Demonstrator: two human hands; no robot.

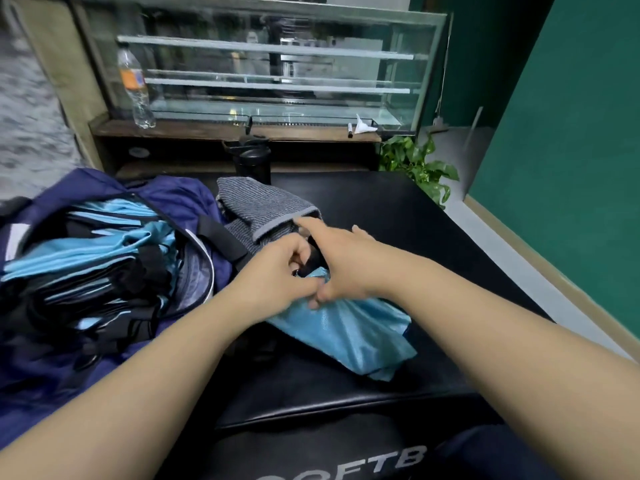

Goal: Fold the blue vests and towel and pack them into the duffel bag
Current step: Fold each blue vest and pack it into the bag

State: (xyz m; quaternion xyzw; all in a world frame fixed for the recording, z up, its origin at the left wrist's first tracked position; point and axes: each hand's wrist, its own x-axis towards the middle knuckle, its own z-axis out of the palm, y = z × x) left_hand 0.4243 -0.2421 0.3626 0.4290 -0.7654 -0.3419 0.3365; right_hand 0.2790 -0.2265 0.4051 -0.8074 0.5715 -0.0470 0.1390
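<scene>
A folded light-blue vest lies on the black padded surface in front of me. My left hand has its fingers curled around the vest's black-trimmed top end. My right hand lies over the same end, its thumb pressed on the blue fabric and its index finger stretched toward the grey striped towel lying crumpled just behind. At the left the navy duffel bag stands unzipped, with several folded blue vests stacked inside.
A black shaker bottle stands behind the towel. Behind it, a wooden counter holds a glass display case, a plastic water bottle and a marker with paper. A green plant and a green wall are at right.
</scene>
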